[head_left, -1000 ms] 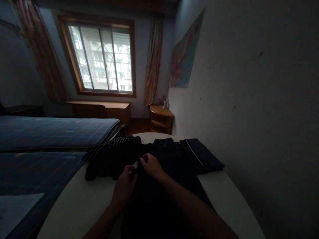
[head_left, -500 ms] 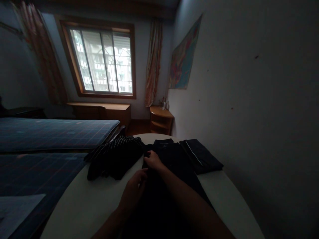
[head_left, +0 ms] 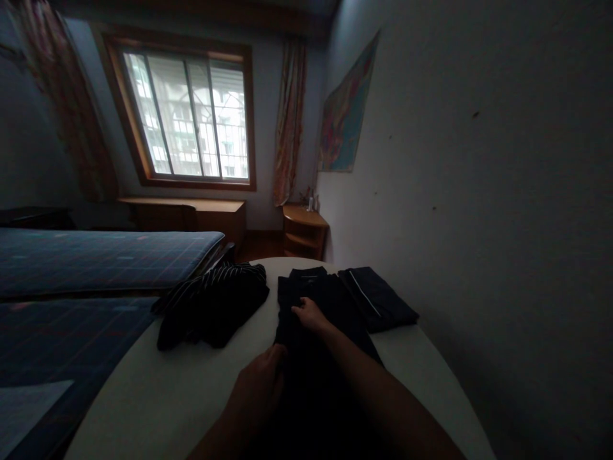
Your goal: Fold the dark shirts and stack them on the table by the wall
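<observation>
A dark collared shirt lies lengthwise on a round pale table, its collar at the far end. At the shirt's left edge is my left hand, its fingers closed on the fabric. Farther up, my right hand lies on the upper left part of the shirt, fingers curled against the cloth; their tips are hard to make out in the dim light. My right forearm crosses over the shirt and hides some of it.
A crumpled black garment with white stripes lies on the table's left. To the right sits a folded dark garment with a white line. Beds with plaid mattresses stand at left, a wall at right.
Both hands have shifted right, and the left has also come nearer to me. The shirt's upper left edge now lies straighter and farther from the striped garment.
</observation>
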### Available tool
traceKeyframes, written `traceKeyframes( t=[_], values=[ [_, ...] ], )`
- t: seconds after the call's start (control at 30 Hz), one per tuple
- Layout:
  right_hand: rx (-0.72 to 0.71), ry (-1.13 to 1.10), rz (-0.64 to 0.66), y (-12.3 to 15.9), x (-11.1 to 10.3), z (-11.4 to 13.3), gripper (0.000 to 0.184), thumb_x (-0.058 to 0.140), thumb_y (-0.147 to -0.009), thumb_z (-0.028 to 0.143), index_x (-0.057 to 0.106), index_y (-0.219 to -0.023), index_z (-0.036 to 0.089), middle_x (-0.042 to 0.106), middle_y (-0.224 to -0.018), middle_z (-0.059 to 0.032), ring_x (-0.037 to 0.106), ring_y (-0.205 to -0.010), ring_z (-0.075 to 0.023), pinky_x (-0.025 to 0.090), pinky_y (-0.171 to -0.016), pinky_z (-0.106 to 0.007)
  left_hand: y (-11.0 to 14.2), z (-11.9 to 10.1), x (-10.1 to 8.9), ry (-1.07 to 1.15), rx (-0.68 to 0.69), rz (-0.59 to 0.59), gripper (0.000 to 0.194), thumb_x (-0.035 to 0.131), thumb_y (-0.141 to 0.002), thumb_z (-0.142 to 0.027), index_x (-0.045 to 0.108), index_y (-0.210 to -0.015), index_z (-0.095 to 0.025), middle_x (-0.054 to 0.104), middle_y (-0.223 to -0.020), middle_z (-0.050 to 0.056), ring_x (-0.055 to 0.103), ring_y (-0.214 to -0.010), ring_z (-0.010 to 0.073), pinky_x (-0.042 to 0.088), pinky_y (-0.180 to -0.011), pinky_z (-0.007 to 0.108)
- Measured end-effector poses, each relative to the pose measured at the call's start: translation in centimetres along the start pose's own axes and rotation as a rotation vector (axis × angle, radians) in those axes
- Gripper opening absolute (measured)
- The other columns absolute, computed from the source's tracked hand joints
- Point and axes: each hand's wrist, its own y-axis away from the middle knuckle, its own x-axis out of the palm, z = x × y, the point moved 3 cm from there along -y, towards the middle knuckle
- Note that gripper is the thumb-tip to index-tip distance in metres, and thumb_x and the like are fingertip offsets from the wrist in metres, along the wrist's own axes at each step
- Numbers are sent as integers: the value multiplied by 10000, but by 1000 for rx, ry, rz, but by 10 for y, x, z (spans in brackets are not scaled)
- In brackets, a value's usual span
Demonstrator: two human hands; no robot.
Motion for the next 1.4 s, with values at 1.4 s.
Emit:
traceKeyframes(
  t=[1.4],
  values=[
    [18, -628, 600, 40, 23, 49, 527, 606, -870, 342, 458, -1361, 218, 663, -1258, -103, 661, -1109, -212, 487, -954, -391, -8, 25, 13, 261, -54, -499, 776, 664, -768, -412, 313, -1439, -238, 406, -1455, 140, 591, -1148, 284, 511, -956, 465]
  ],
)
